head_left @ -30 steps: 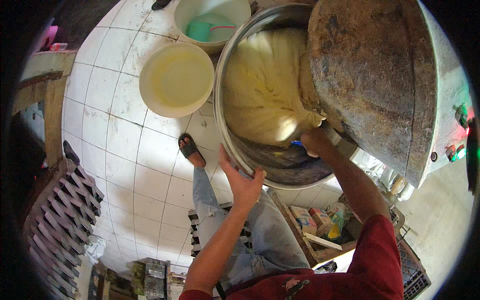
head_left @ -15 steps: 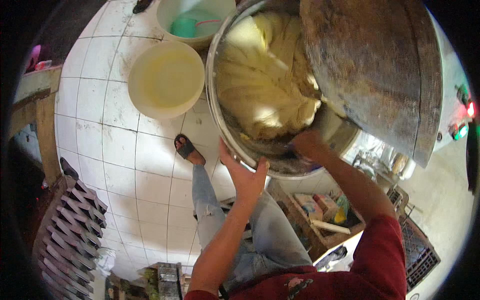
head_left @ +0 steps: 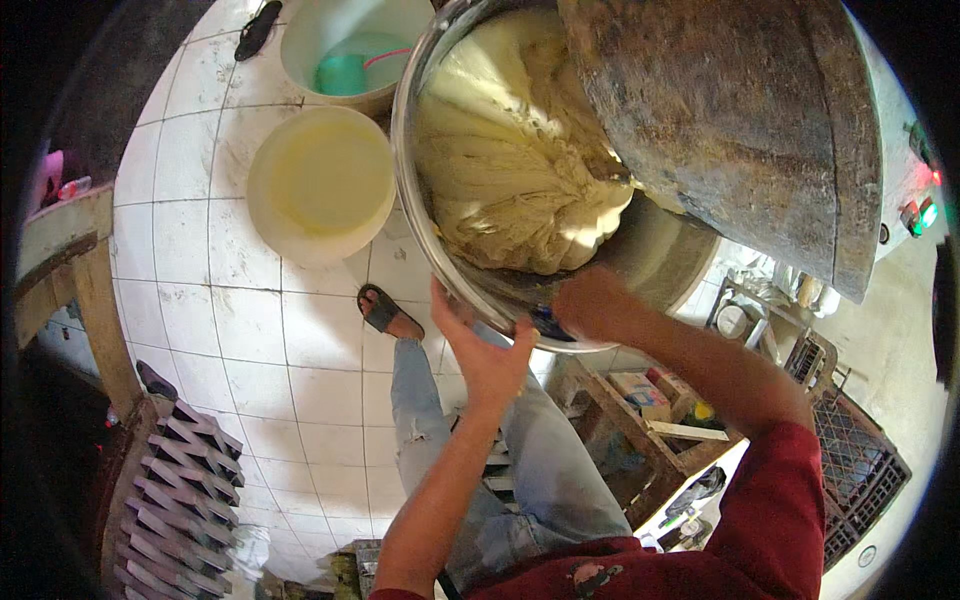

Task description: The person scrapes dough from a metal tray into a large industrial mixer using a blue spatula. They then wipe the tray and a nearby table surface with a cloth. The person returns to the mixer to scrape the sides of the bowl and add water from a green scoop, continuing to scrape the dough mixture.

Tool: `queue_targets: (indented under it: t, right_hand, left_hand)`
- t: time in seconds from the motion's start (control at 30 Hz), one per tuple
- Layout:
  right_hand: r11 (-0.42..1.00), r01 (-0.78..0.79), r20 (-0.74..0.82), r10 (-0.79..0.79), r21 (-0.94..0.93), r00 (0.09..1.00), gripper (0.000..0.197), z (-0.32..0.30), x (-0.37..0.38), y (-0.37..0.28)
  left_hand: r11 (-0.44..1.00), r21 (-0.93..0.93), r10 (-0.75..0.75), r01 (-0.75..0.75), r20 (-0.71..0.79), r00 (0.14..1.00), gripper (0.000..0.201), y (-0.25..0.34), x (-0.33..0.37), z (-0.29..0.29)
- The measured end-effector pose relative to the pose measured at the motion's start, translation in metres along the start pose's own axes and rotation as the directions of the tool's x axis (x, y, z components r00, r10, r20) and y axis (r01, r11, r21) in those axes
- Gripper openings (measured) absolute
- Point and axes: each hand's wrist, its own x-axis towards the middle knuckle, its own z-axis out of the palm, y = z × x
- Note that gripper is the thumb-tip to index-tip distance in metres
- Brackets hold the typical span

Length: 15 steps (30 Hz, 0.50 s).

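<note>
Floor: white tiles (head_left: pixel 320 335), smudged with dirt, beneath everything.
Machine: a big stained metal body (head_left: pixel 730 130) overhanging the right side of the bowl.
Bowl: a wide metal bowl (head_left: pixel 660 255) in front of the person, partly hidden by the machine.
Dough: a large pale yellow mass (head_left: pixel 520 185) inside the bowl, folded and creased, lit in bright patches.
Tubs: a near tub (head_left: pixel 257 195), yellowish inside, left of the bowl; a far tub (head_left: pixel 305 40) behind it.
Left hand: thumb and forefinger spread against the bowl's near outer side (head_left: pixel 480 355), the grip unclosed; other fingers hidden.
Right hand: inside the bowl by the near wall, just below the dough (head_left: pixel 595 310), blurred, the grip curled around a blue piece.
Green jug: inside the far tub (head_left: pixel 342 75).
Blue piece: mostly covered by the right hand (head_left: pixel 545 322).
</note>
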Motion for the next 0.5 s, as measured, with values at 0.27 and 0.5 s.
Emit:
queue_targets:
  t: [0.27, 0.5]
  right_hand:
    - [0.990, -0.043, 0.022, 0.041, 0.135, 0.999, 0.014, 0.010, 0.019, -0.004]
    - [0.998, 0.054, -0.083, -0.052, 0.017, 0.995, 0.014, 0.021, 0.004, 0.037]
  left_hand:
    - [0.998, -0.057, -0.015, 0.015, 0.007, 1.000, 0.106, -0.003, 0.001, 0.001]
    - [0.996, 0.094, -0.008, 0.000, 0.080, 0.997, 0.101, -0.014, -0.018, 0.011]
